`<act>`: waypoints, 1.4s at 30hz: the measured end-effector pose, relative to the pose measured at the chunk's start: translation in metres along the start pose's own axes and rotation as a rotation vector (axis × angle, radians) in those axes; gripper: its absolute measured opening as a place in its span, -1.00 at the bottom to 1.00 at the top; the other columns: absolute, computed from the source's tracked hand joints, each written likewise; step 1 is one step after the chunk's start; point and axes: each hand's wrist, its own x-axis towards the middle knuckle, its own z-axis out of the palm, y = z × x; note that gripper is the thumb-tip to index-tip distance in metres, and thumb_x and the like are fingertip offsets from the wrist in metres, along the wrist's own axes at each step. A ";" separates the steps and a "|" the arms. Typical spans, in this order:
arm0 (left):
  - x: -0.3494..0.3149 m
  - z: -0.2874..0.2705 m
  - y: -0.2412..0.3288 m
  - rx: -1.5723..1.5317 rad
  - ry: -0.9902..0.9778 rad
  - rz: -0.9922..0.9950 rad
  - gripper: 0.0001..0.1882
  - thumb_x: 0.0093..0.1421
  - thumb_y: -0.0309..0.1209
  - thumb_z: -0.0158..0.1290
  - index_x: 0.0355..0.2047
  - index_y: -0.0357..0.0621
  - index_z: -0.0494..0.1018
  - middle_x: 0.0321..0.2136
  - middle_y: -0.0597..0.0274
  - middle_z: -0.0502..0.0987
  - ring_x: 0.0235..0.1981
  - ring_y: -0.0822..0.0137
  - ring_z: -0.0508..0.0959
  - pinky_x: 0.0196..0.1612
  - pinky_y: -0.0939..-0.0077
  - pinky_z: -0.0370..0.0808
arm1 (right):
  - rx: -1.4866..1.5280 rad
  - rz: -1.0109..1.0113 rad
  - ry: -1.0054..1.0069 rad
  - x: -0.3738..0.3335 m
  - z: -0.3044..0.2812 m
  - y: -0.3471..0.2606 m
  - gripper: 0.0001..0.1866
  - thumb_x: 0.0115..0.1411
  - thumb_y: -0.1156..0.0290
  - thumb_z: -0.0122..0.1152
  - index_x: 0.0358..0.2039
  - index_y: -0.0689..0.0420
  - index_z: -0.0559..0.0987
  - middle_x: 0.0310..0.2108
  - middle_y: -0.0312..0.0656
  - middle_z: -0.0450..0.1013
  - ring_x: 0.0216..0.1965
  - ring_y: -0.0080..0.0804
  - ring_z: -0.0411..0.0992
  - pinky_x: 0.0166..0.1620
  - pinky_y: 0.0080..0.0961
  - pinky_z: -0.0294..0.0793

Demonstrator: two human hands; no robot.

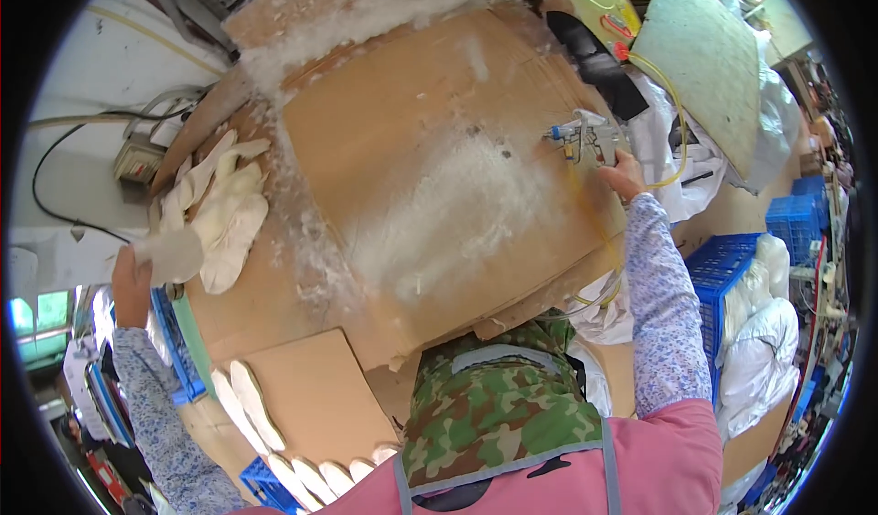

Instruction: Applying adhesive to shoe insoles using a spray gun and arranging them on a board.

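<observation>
The right hand (624, 177) has its grip closed around a spray gun (593, 140) over the right side of a cardboard sheet (393, 103); the left hand (132, 286), far to the left, pinches a blurred, pale flat piece (176, 257) near a heap of white insoles (230, 231); more insoles (259, 416) line a smaller cardboard piece (311, 382), near left.

Worktable (242, 309), cardboard sheet (366, 122) with whitish residue (439, 218), pale pile (233, 218) at left — perhaps insoles
</observation>
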 end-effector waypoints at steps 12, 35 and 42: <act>-0.024 0.021 0.327 -1.702 -0.023 -0.196 -0.63 0.21 -0.42 -0.02 0.03 -0.23 0.31 -0.07 0.20 0.46 -0.08 0.33 0.52 -0.10 0.40 0.54 | 0.937 0.014 -0.471 -0.132 -0.104 -0.054 -0.64 0.06 0.50 0.09 -0.09 0.26 0.51 -0.69 -0.37 0.31 -0.69 -0.63 0.24 -0.60 -0.66 0.17; -0.111 0.244 0.361 -0.979 0.186 -0.402 -0.52 0.05 -0.56 0.04 0.00 -0.20 0.20 -0.21 0.02 0.39 -0.19 0.04 0.44 -0.15 0.24 0.39 | 0.352 -0.434 -0.560 -0.239 -0.004 -0.159 -0.65 0.12 0.59 0.11 -0.04 0.28 0.43 -0.22 0.00 0.45 -0.24 -0.15 0.44 -0.14 -0.40 0.39; -0.110 0.232 0.364 -0.617 0.239 -0.164 -0.60 0.02 -0.51 0.06 -0.08 -0.11 0.33 -0.02 0.11 0.33 0.04 0.04 0.30 0.09 0.15 0.15 | 0.268 -0.489 -0.584 -0.241 0.021 -0.176 -0.61 0.13 0.57 0.10 0.00 0.29 0.38 -0.24 0.04 0.43 -0.23 0.00 0.42 -0.15 -0.36 0.40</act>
